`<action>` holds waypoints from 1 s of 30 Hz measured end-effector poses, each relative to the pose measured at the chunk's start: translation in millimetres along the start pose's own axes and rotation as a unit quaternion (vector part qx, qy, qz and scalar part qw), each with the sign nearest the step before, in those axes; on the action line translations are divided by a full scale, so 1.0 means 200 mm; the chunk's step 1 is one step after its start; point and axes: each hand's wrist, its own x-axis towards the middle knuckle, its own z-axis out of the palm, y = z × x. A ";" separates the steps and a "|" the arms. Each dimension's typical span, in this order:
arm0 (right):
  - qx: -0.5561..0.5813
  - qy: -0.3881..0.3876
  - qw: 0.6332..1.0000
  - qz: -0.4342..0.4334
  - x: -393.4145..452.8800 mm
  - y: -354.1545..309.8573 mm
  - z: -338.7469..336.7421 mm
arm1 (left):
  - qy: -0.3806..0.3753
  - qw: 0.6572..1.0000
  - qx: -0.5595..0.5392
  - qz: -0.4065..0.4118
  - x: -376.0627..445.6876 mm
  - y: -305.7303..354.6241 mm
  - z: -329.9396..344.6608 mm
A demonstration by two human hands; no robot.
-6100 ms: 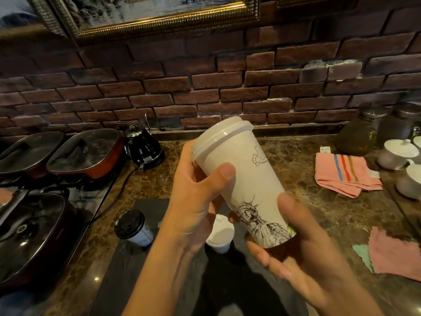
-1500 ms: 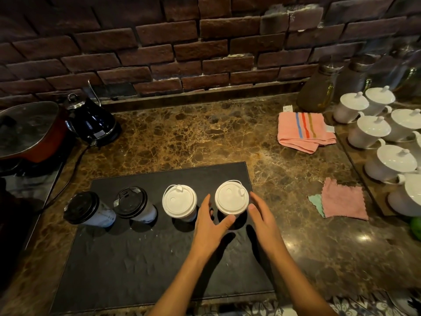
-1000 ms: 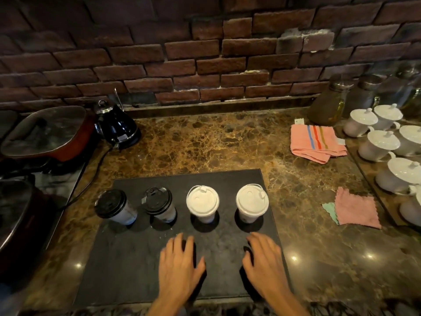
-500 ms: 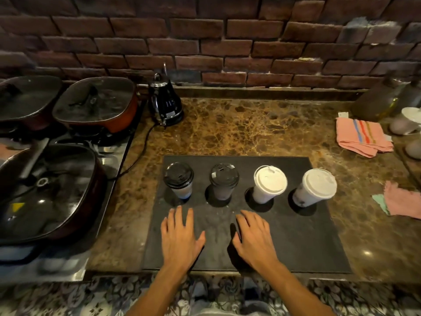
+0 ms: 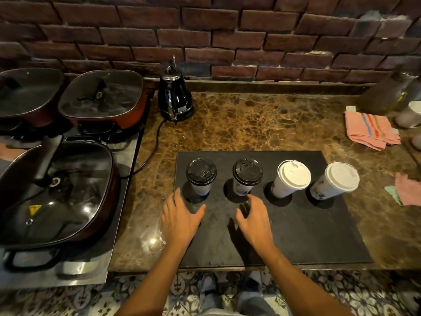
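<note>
pan (image 5: 25,94) cut by left edge | jar (image 5: 385,92) blurred, right edge

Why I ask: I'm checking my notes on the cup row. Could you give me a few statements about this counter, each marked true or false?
1. The black mat holds four lidded cups. True.
2. The left hand grips the leftmost cup. False: it is open just short of that cup and holds nothing.
3. The white-lidded cups stand to the right of the black-lidded cups. True.
4. The kettle stands on the mat. False: it stands on the counter, behind the mat.
5. The right hand holds a lid. False: it is open and holds nothing.
</note>
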 end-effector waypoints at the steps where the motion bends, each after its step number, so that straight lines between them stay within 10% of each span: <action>1: 0.044 0.003 0.998 0.035 0.02 0.00 0.00 | -0.010 1.000 -0.026 -0.004 0.03 0.02 -0.01; 9: 0.249 0.021 0.960 0.124 0.21 -0.08 0.01 | -0.110 0.913 -0.383 -0.091 0.19 0.15 0.04; 30: 0.347 0.054 0.935 0.054 0.46 -0.05 0.03 | -0.076 0.892 -0.437 -0.085 0.26 0.28 0.04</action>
